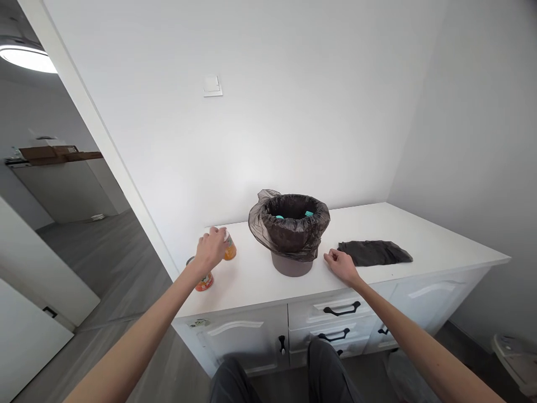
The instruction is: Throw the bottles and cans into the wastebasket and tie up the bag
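My left hand point(212, 246) is closed over the top of an orange-labelled can point(230, 249) at the left end of the white cabinet top. The hand hides part of that can. A second can point(205, 282), with a red and orange label, stands nearer the front edge, partly behind my left wrist. In the middle sits a brownish trash bin point(292, 266) lined with a dark see-through bag point(293, 232). Small teal pieces point(309, 214) show inside it. Beside the bin my right hand point(340, 265) rests in a loose fist, near a folded black trash bag point(377, 253).
The white cabinet point(251, 294) has drawers and doors with black handles point(342, 309). A wall rises behind it, with a light switch point(212, 86). To the left, a doorway opens onto a grey floor point(113, 268). My knees are close to the cabinet front.
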Demonstrator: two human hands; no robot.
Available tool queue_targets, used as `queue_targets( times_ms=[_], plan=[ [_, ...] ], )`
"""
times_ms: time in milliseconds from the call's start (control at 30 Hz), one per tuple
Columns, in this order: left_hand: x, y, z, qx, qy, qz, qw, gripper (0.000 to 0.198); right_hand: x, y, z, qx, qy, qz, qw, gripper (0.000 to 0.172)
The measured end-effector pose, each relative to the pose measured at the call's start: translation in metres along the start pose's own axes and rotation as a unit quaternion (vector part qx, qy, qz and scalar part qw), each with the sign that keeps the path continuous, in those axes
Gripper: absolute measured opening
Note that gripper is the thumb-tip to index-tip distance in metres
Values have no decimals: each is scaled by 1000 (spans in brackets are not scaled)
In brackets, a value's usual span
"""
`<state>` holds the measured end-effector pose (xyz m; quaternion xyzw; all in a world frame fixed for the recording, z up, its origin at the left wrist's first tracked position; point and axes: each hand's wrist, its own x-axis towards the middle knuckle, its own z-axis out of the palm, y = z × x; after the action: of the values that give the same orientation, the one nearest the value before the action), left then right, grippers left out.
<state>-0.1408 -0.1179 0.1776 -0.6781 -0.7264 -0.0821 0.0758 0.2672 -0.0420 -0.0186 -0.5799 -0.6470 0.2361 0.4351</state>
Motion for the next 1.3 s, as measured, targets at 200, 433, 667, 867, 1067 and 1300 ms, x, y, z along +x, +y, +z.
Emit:
queue_targets(
  times_ms=[200,433,667,867,1067,1300],
  plan=[
    [6,41,-81,-116,319,78,937,50,7,15,5,4,-1,-3,1000,33],
    [39,145,-80,-214,269,207,916,43,10,14,5,5,5,-10,1000,33],
    [65,102,-28,-192,254,170,933,43,9,10,3,14,5,-10,1000,34],
    [19,-26,-9,-46,153,44,986,56,8,6,2,16,6,-6,1000,35],
    [-57,-72,27,13,-50,-44,998,67,5,2,1,13,6,-7,1000,34],
    [-59,-22,-19,-160,158,4,974,62,6,8,2,18,2,-13,1000,34]
  ],
)
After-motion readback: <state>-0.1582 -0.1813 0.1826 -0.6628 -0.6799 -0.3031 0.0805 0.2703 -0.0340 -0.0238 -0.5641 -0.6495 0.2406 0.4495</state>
